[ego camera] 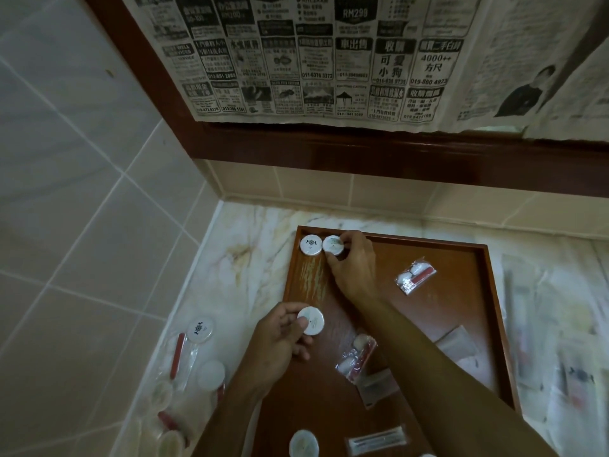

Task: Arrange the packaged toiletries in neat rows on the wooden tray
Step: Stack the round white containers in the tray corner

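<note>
In the wooden tray's (487, 258) far-left corner, the right hand (354, 262) is pinching a round soap (333, 245) beside 1 placed soap (311, 244); the left hand (280, 338) is gripping another soap (311, 320) over the tray.

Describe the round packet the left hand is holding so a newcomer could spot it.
Start at the wooden tray on the marble counter. Near its left edge, halfway down, the left hand pinches a round white packet. Unlike the two round packets in the far-left corner, it is off the tray floor and shows no dark emblem.
</note>
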